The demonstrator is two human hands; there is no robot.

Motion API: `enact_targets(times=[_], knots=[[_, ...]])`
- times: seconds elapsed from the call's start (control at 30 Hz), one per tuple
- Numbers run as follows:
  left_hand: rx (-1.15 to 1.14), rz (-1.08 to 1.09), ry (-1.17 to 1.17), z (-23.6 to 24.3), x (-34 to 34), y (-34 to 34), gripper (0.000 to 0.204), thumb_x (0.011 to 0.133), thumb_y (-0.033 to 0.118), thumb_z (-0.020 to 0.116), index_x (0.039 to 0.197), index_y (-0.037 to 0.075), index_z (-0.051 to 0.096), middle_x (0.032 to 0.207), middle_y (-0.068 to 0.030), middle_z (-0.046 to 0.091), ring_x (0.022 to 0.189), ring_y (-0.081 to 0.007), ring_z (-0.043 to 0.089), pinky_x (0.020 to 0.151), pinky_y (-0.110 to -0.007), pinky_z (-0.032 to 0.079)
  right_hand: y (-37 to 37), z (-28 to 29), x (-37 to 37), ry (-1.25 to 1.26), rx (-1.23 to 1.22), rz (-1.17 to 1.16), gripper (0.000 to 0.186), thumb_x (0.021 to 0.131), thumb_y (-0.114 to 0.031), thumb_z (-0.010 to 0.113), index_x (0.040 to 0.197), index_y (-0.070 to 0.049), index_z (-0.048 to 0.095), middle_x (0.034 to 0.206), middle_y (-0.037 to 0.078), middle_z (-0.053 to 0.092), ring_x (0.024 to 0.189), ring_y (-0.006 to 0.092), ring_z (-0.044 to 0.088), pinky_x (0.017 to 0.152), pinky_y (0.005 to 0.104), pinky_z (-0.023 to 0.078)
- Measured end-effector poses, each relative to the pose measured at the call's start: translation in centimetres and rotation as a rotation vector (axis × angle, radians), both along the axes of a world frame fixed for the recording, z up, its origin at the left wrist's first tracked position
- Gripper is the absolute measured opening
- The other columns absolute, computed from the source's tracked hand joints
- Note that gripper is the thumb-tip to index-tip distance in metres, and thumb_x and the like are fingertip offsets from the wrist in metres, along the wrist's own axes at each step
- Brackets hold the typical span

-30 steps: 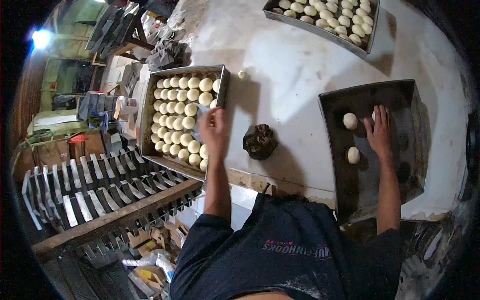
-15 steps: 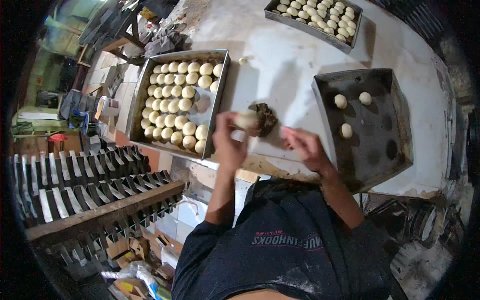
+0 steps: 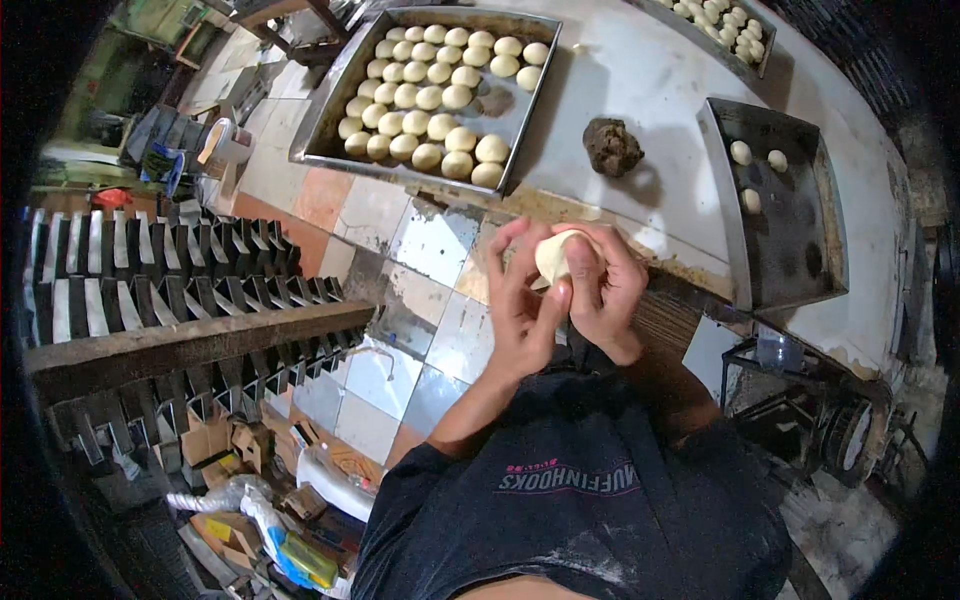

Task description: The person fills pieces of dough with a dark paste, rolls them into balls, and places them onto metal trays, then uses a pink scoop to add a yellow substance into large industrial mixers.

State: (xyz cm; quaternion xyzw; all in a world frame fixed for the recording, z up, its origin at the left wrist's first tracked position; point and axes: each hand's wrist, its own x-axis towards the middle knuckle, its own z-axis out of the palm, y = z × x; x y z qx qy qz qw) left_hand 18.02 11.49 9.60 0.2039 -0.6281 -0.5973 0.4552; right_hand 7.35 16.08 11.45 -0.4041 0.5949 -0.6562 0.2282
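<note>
Both hands are together in front of my dark shirt, near the table's front edge. A pale piece of dough [image 3: 553, 259] is held between them. My left hand [image 3: 522, 315] is curled at its left side, with the thumb against its lower part. My right hand [image 3: 607, 290] wraps it from the right, the thumb pressing on its face. Part of the dough is hidden by the fingers. Beyond the hands, a dark brown lump of filling [image 3: 612, 147] rests on the table. To the left of it, a metal tray [image 3: 523, 112] carries rows of round dough balls [image 3: 428, 97].
At the right stands another metal tray [image 3: 785, 250] with three dough balls [image 3: 750, 201]. A further filled tray [image 3: 705, 42] is at the far edge of the pale table [image 3: 680, 215]. Rows of metal moulds [image 3: 190, 300] stand at the left, with cardboard boxes [image 3: 212, 436] below.
The dough has come from beside the brown lump back toward my body. My right hand has joined the left on it. The view has shifted, showing more floor.
</note>
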Motion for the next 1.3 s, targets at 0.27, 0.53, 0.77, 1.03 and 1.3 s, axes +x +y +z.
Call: enact_targets(times=[0.27, 0.53, 0.77, 1.03, 1.3], knots=[[0.367, -0.094, -0.276, -1.4, 1.2, -2.3, 0.046, 0.106, 0.030, 0.049, 0.134, -0.006, 0.054, 0.106, -0.0102, 0.069, 0.096, -0.0146, 0.064, 0.085, -0.027, 0.049, -4.2, -5.9, -1.1, 0.340, 0.237, -0.063, 0.034, 0.103, -0.028, 0.047, 0.097, 0.000, 0.065, 0.082, 0.019, 0.059, 0.082, 0.0337, 0.062, 0.076, 0.0425, 0.049], [1.148, -0.292, 0.194, -6.1, -2.8, -5.6, 0.046, 0.103, 0.031, 0.053, 0.129, -0.007, 0.052, 0.125, -0.0173, 0.062, 0.114, -0.0246, 0.063, 0.099, -0.036, 0.053, -6.2, -6.9, -7.6, 0.084, 0.178, 0.043, 0.034, 0.102, -0.029, 0.049, 0.094, -0.001, 0.067, 0.091, 0.010, 0.064, 0.082, 0.0215, 0.060, 0.077, 0.0332, 0.049], [0.873, -0.316, 0.147, -4.3, -9.1, -11.4, 0.058, 0.101, 0.033, 0.054, 0.140, -0.008, 0.043, 0.141, -0.0199, 0.053, 0.128, -0.0283, 0.054, 0.109, -0.040, 0.042, -9.2, -11.0, -17.5, 0.615, 0.551, -0.293, 0.031, 0.082, -0.012, 0.073, 0.108, 0.000, 0.060, 0.108, 0.018, 0.062, 0.103, 0.0370, 0.060, 0.091, 0.0452, 0.047], [0.833, -0.301, -0.017, -5.7, -15.6, -13.9, 0.065, 0.099, 0.035, 0.055, 0.150, 0.002, 0.034, 0.145, -0.0176, 0.049, 0.133, -0.0259, 0.048, 0.111, -0.042, 0.038, -8.4, -12.8, -24.0, -0.061, 0.417, -0.133, 0.018, 0.083, -0.006, 0.070, 0.099, 0.002, 0.068, 0.084, 0.013, 0.070, 0.072, 0.0246, 0.068, 0.065, 0.0347, 0.054], [1.000, -0.317, 0.007, -6.7, -19.4, -12.9, 0.058, 0.099, 0.032, 0.054, 0.144, -0.002, 0.042, 0.135, -0.0160, 0.057, 0.125, -0.0257, 0.055, 0.107, -0.040, 0.043, -6.9, -11.6, -25.8, -0.055, 0.416, 0.137, 0.022, 0.081, -0.009, 0.076, 0.100, 0.000, 0.071, 0.085, 0.011, 0.073, 0.077, 0.0195, 0.071, 0.070, 0.0317, 0.056]])
